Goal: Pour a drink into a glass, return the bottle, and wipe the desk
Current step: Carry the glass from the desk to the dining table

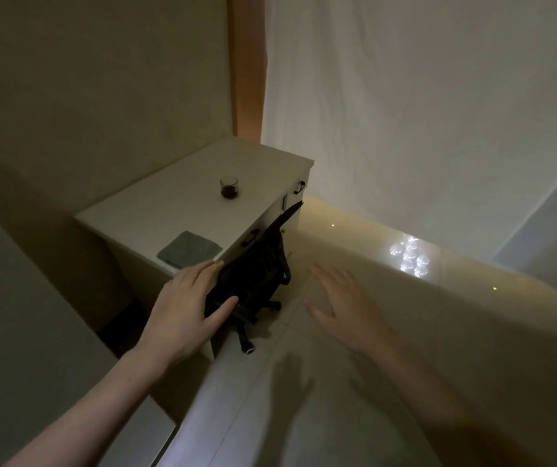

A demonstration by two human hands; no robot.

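A small clear glass (229, 187) with dark drink in its bottom stands near the middle of the white desk (155, 210). A folded grey cloth (189, 249) lies flat at the desk's near corner. My left hand (186, 308) reaches forward with straight fingers, its fingertips just short of the cloth, and holds nothing. My right hand (344, 305) is stretched out flat over the floor, fingers spread, also holding nothing. No bottle is in view.
A black office chair (256, 264) is tucked against the desk's front, partly under my left hand. The desk has drawers with dark handles (300, 187). A white curtain (421, 112) hangs behind. Light reflects off the glossy floor (411, 257) at the right.
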